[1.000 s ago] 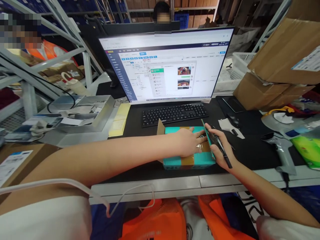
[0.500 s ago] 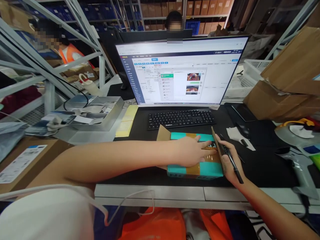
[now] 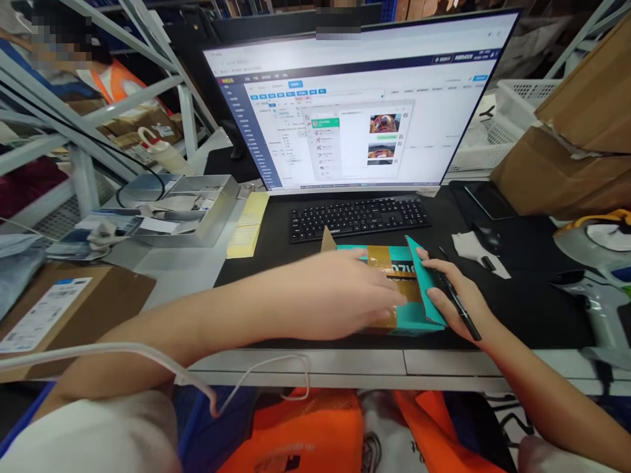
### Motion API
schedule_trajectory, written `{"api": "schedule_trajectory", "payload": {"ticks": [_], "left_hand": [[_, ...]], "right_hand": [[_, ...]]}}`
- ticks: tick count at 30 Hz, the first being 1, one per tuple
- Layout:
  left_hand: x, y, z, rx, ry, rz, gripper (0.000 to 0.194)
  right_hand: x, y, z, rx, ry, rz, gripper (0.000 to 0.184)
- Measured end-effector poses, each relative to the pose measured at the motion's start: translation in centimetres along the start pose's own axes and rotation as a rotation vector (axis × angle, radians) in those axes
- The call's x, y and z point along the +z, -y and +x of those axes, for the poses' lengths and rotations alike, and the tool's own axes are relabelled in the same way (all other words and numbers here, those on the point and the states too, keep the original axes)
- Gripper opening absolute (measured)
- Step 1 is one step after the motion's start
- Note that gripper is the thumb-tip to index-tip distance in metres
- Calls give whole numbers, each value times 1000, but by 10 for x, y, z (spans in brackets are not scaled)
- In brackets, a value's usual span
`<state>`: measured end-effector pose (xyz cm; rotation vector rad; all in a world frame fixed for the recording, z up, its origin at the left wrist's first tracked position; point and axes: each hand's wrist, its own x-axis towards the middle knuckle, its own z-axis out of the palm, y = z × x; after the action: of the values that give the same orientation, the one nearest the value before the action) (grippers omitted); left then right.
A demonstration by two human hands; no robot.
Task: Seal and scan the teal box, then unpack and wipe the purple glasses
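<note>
A worker at a packing desk leans both bare arms over a turquoise box (image 3: 411,315) that lies on a black desk mat (image 3: 532,295), close to the front edge and just before a keyboard (image 3: 359,220). The left hand (image 3: 340,292), blurred, is empty and loosely spread above the box's taped top; whether its fingers touch the surface cannot be told. The right hand (image 3: 463,289) holds a slim black pen (image 3: 461,305) slantwise, its fingertips against the upright end flap (image 3: 424,286) of the box. Brown tape (image 3: 379,256) crosses the turquoise cardboard. Beyond the keyboard, a lit monitor (image 3: 345,85) shows a chat window with small photographs. To the right lie a mouse (image 3: 488,238), a phone (image 3: 488,200) and a handheld scanner (image 3: 604,315); to the left are a pad of yellow slips (image 3: 249,226) and a grey tray (image 3: 211,223) of papers. At upper left, a co-worker in an orange vest (image 3: 118,82) is seen behind metal framing.
</note>
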<state>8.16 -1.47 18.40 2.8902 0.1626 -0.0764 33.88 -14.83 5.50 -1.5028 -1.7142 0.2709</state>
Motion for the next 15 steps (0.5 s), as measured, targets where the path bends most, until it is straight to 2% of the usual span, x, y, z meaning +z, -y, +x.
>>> {"api": "schedule_trajectory", "payload": {"ticks": [2, 3, 5, 6, 7, 8, 10, 12, 15], "left_hand": [[3, 19, -38, 55, -268, -83, 38], [12, 30, -55, 20, -463, -106, 41], [42, 51, -76, -126, -889, -168, 53], [62, 59, -80, -164, -961, -228, 62], [81, 65, -80, -182, -905, -302, 73], [100, 69, -77, -170, -802, -348, 82], [127, 71, -66, -89, -684, -378, 94], [138, 69, -53, -25, -614, -377, 99], [136, 67, -42, -13, -537, -339, 108]], "right_hand": [[-1, -1, 2, -1, 12, -1, 41], [-1, -1, 3, -3, 18, -4, 41], [-2, 0, 5, -13, 31, -10, 40], [-2, 0, 6, -22, 37, -12, 39], [-2, 0, 6, -35, 43, -17, 38], [-2, 0, 7, -48, 46, -23, 37], [-3, 0, 7, -74, 46, -38, 36], [-3, -1, 6, -97, 47, -57, 36], [-4, 0, 3, -126, 67, -80, 39]]}}
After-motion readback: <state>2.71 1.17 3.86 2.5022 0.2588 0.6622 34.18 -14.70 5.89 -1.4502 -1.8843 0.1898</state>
